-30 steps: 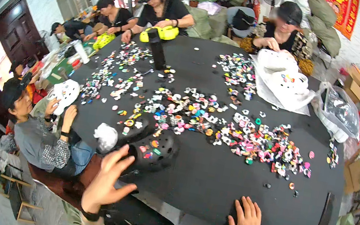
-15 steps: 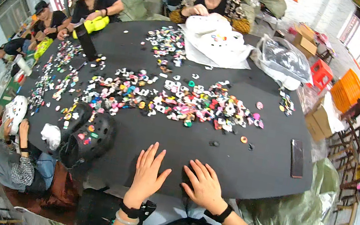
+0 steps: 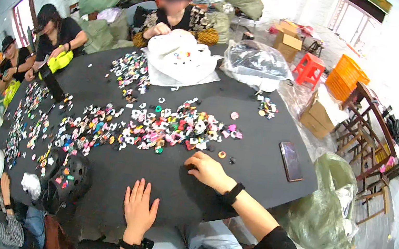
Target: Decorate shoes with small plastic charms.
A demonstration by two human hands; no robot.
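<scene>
My left hand [image 3: 139, 208] lies flat near the table's front edge, fingers stretched out, holding nothing. My right hand [image 3: 208, 171] is farther forward on the black tabletop [image 3: 117, 174], below the pile of small shoe charms [image 3: 177, 130]. Its fingers are bent down with the tips at the table; anything between them is hidden. Just beyond it lie a round orange charm [image 3: 222, 154] and a small dark charm [image 3: 232, 160]. To the left of my hands stand black clogs [image 3: 75, 180] with colourful charms on them, beside a crumpled white wad [image 3: 31, 185].
A phone [image 3: 291, 161] lies near the table's right edge. Across the table a person handles a white clog [image 3: 185, 54]; others work along the left side. A black bottle [image 3: 51, 83] stands at the left, and a clear bag [image 3: 254, 62] at the far right.
My right hand has gone from lying flat to bent fingers, and has reached forward toward the charms. My left hand stays flat. The view has swung to the right.
</scene>
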